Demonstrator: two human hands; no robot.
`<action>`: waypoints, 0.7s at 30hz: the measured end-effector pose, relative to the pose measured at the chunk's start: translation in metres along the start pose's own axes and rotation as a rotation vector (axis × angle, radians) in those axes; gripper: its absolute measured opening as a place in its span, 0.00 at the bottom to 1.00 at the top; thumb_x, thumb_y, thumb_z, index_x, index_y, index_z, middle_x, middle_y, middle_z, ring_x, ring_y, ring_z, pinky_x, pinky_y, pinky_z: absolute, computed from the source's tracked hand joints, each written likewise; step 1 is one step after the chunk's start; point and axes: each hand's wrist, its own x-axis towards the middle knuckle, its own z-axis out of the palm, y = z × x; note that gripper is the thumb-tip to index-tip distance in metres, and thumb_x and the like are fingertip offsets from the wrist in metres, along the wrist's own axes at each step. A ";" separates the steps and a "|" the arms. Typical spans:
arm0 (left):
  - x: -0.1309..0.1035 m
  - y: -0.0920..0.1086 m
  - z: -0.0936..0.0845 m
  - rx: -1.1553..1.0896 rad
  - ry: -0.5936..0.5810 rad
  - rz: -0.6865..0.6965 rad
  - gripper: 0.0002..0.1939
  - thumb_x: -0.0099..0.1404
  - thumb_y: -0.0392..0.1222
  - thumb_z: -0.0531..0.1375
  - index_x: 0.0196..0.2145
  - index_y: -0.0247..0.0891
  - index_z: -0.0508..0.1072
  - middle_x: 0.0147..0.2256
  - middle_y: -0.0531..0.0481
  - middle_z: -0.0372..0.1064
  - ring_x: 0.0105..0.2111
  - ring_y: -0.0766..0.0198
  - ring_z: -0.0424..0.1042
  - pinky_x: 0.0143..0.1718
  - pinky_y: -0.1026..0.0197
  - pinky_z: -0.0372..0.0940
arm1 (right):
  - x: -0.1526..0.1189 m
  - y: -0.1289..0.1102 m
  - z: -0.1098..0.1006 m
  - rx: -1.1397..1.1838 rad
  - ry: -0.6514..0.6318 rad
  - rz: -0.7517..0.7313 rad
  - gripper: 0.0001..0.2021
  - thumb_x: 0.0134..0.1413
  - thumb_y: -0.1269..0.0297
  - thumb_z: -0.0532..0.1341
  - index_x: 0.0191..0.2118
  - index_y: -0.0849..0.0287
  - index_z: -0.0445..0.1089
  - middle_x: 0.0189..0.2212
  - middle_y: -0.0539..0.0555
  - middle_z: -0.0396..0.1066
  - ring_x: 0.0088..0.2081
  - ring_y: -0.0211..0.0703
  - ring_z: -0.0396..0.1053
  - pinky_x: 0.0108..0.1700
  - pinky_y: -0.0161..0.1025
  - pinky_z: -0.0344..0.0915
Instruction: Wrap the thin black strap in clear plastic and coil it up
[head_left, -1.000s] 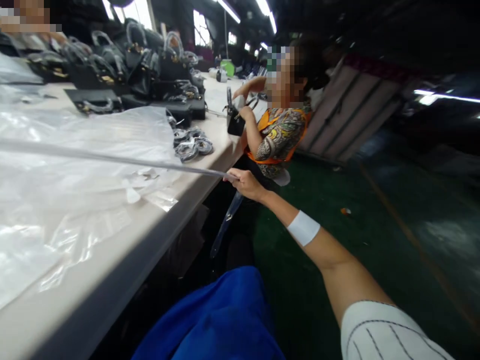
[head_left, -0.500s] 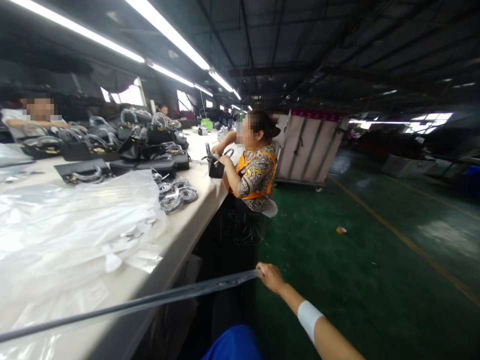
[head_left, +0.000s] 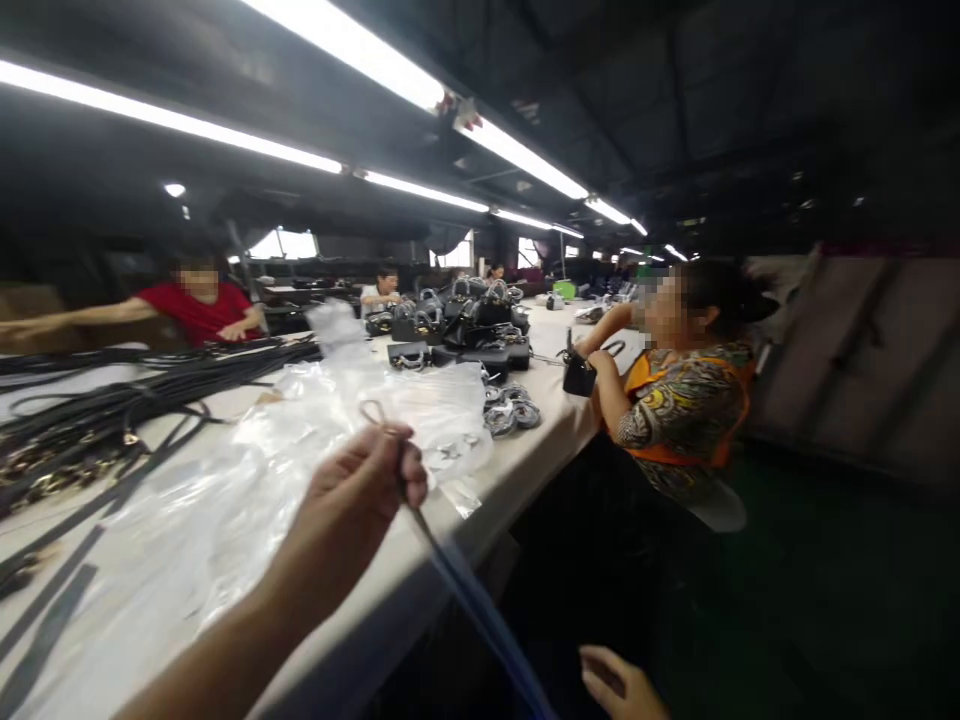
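room: dim factory floor, strip lights overhead, one long pale worktable (head_left: pixel 525 455) running far into the back
far left: person in a red shirt (head_left: pixel 199 310) across the table, and a pile of black straps (head_left: pixel 112 410) lying on the tabletop
middle: clear plastic bags (head_left: pixel 300 450) heaped on the table, black handbags (head_left: pixel 465 325) stacked farther back
left hand (head_left: pixel 352 500): raised over the table, fingers pressed together, pinching a thin plastic-wrapped strap (head_left: pixel 465 590) near its looped end
strap: runs from that pinch down to the right, toward the near edge
right hand (head_left: pixel 619 685): low at the bottom edge, mostly cut off, can't tell its grip
right: seated co-worker in an orange vest (head_left: pixel 686 415) handling a small black bag (head_left: pixel 579 375)
step: looks like the wrapped strap is stretched between both hands; my guess, next needs a steady hold at the loop end
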 end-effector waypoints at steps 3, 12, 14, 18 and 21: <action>-0.005 -0.025 0.007 0.029 -0.031 -0.056 0.12 0.61 0.45 0.64 0.38 0.35 0.72 0.26 0.52 0.69 0.25 0.69 0.68 0.29 0.67 0.64 | -0.007 -0.100 0.032 0.286 -0.181 -0.219 0.31 0.53 0.40 0.58 0.57 0.57 0.68 0.54 0.63 0.69 0.58 0.56 0.65 0.62 0.51 0.57; -0.034 -0.050 -0.040 0.087 0.069 -0.189 0.21 0.57 0.47 0.67 0.44 0.38 0.67 0.28 0.50 0.73 0.28 0.64 0.71 0.25 0.66 0.65 | -0.029 -0.200 0.113 0.451 -0.472 -0.307 0.30 0.56 0.38 0.55 0.41 0.65 0.72 0.16 0.46 0.59 0.14 0.28 0.50 0.17 0.29 0.44; -0.041 -0.052 -0.062 0.066 0.112 -0.211 0.21 0.56 0.48 0.68 0.44 0.38 0.67 0.29 0.48 0.74 0.30 0.61 0.73 0.26 0.65 0.66 | -0.026 -0.191 0.129 0.428 -0.463 -0.253 0.29 0.54 0.37 0.56 0.37 0.64 0.71 0.14 0.45 0.56 0.14 0.27 0.48 0.17 0.29 0.42; -0.056 -0.064 -0.097 0.067 0.181 -0.248 0.21 0.57 0.54 0.66 0.41 0.36 0.71 0.32 0.42 0.77 0.31 0.59 0.74 0.26 0.64 0.65 | -0.023 -0.186 0.163 0.389 -0.456 -0.249 0.29 0.52 0.36 0.57 0.29 0.63 0.68 0.12 0.45 0.55 0.14 0.28 0.46 0.19 0.31 0.43; -0.068 -0.065 -0.114 0.133 0.208 -0.237 0.21 0.59 0.58 0.62 0.38 0.36 0.75 0.33 0.40 0.78 0.33 0.56 0.75 0.33 0.60 0.67 | -0.023 -0.194 0.188 0.385 -0.441 -0.209 0.28 0.51 0.36 0.57 0.27 0.62 0.67 0.12 0.46 0.55 0.15 0.29 0.47 0.20 0.33 0.44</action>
